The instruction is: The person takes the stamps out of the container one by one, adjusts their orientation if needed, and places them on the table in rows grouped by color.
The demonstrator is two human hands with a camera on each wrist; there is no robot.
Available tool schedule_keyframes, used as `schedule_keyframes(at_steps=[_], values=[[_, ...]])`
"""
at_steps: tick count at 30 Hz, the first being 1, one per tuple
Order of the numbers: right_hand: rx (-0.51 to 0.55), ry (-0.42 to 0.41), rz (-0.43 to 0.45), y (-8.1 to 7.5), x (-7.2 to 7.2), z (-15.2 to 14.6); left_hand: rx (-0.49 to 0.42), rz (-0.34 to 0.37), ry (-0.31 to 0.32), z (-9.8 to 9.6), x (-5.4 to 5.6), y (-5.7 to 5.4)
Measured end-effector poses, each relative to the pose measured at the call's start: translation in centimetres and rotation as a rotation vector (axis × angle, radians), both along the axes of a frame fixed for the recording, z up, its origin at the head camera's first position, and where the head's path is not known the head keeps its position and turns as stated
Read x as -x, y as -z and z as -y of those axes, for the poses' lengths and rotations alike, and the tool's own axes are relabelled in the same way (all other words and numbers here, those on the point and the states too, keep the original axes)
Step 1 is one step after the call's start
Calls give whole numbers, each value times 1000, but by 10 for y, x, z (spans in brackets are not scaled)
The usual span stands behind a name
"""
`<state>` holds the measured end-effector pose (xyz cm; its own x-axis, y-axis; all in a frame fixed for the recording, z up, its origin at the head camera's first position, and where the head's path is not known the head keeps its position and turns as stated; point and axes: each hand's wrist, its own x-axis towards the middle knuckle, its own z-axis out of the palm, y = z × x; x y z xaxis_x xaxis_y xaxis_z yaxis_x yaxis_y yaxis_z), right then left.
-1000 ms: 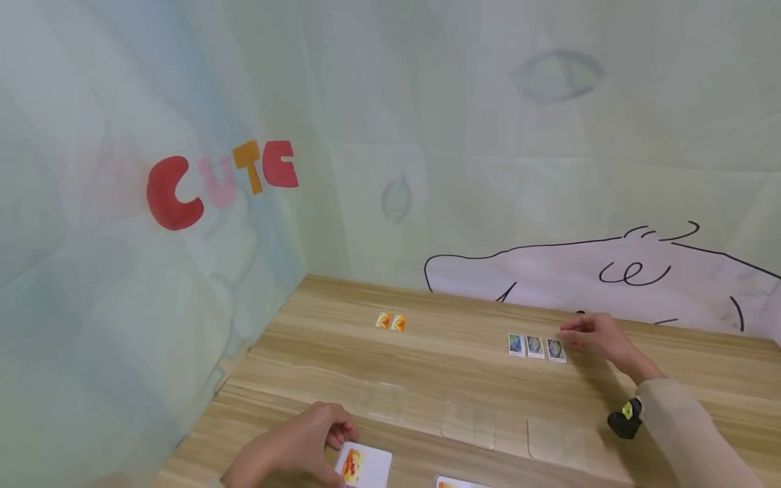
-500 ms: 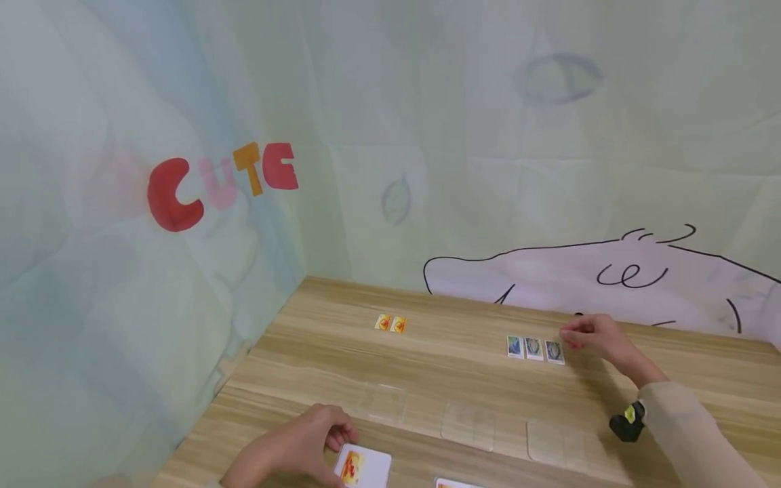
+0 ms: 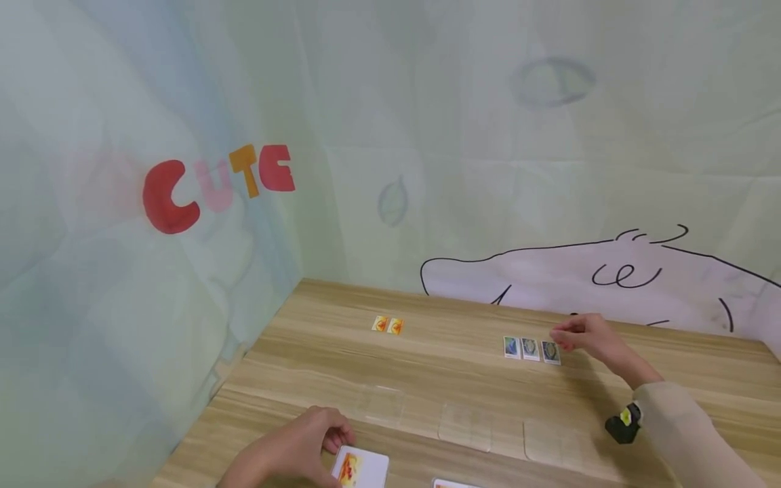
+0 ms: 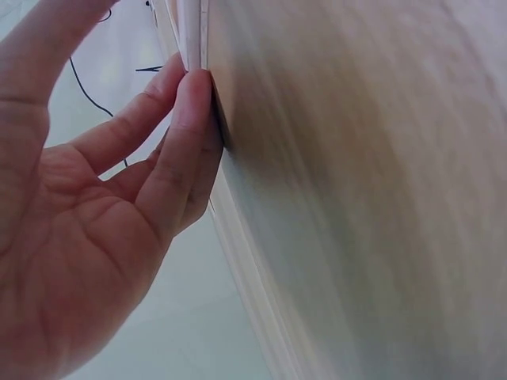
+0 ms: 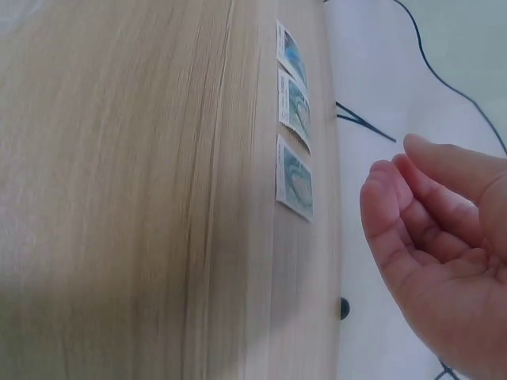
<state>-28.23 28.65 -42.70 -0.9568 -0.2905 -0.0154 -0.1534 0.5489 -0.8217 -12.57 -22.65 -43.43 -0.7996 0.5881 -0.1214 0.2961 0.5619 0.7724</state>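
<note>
Three small blue-green stamps [image 3: 530, 350] with toothed edges lie in a row toward the back right of the table. My right hand [image 3: 592, 339] hovers just above the right end of that row. In the right wrist view its fingers [image 5: 388, 206] hang loosely curled, nothing between them and the thumb. At the front, my left hand [image 3: 299, 440] holds a white square card [image 3: 373, 466] with an orange picture by its left side, thumb near and fingers far. The left wrist view has the fingertips [image 4: 190, 99] at the card's edge.
Two orange stamps [image 3: 388, 325] lie at the back left of the wooden table [image 3: 342, 366]. Several clear plastic squares, such as the middle one [image 3: 465, 427], form a row across the middle. Another white card [image 3: 454, 484] pokes in at the bottom edge. Printed cloth walls [image 3: 366, 102] border the table.
My right hand's fingers have drawn a little closer together and shifted slightly left toward the end stamp. The left hand stays on the card. The head view has moved slightly.
</note>
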Motion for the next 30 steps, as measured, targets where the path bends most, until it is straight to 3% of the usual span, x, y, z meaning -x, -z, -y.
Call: schedule_keyframes(at_steps=[6,30], values=[[9,-42,-3,-3,-2,8,-40,31,12,2,2,1],[76,-111,34,-16,-5,27,-19,-14,20,1,3,2]])
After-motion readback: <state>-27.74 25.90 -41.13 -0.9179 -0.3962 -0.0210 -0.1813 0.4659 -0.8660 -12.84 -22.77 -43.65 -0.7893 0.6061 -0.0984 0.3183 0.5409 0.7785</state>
